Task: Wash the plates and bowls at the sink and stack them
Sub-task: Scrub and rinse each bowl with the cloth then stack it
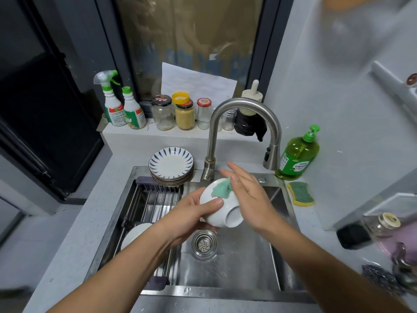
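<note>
1. Bowl point(222, 216): white, tipped on its side with the foot ring turned toward me, held above the sink point(243, 263), just behind the drain point(204, 243).
2. My left hand point(191, 213): grasping the bowl, thumb across its outer wall, fingers underneath.
3. My right hand point(250, 199): fingers straight, pressing a green cloth point(222, 189) against the bowl's rim.
4. Rack point(155, 202): metal bars, laid across the sink's left part. A white plate point(135, 231) shows at its near end; whether on or under the bars, I cannot tell.
5. Plate stack point(171, 164): blue-striped, at the sink's back edge, just left of the tap point(211, 143).
6. Soap bottle point(297, 154): green, pump top, on the surface point(74, 233) at the sink's back right corner.
7. Sponge point(301, 193): yellow and green, flat on the surface beside the sink's right edge, in front of the soap bottle.
8. Ledge behind the sink: two spray bottles point(123, 109) at its left end, jars point(180, 111) at the middle.
</note>
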A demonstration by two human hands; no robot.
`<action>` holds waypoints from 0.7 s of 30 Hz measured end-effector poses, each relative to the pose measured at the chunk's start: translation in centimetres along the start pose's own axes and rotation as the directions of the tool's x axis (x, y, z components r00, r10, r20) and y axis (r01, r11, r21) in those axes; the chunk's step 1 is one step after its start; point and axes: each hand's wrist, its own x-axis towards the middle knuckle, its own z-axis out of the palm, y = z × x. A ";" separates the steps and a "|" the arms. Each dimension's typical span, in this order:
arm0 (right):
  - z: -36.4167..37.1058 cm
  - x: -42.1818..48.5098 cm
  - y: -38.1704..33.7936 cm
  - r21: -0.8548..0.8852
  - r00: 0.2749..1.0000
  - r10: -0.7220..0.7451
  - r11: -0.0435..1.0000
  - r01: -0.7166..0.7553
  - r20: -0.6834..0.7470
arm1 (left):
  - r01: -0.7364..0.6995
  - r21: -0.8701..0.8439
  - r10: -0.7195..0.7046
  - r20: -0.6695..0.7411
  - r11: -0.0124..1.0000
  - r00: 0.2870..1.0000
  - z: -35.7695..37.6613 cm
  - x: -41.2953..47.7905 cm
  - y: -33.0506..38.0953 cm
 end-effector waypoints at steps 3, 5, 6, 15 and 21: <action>0.0 0.4 -1.4 -0.075 0.990 -0.143 0.987 0.144 0.009 | -0.077 0.108 0.076 0.012 0.991 0.997 0.5 -0.1 1.6; -0.1 0.6 -1.7 -0.064 0.979 -0.205 0.977 0.204 -0.007 | -0.110 0.136 0.109 0.021 0.985 0.994 0.6 -0.3 2.4; -0.2 0.7 -1.6 0.004 0.982 -0.183 0.983 0.183 -0.041 | -0.121 0.142 0.120 0.018 0.982 0.993 0.5 -0.4 2.8; -0.3 0.2 -2.2 0.720 0.939 0.330 0.674 -0.163 -0.097 | -0.174 0.096 0.168 0.069 0.980 0.983 1.6 -0.8 5.0; 0.0 -0.6 -2.2 0.067 0.965 -0.136 0.986 0.155 -0.225 | -0.191 0.199 0.181 0.064 0.961 0.981 1.5 -0.5 5.2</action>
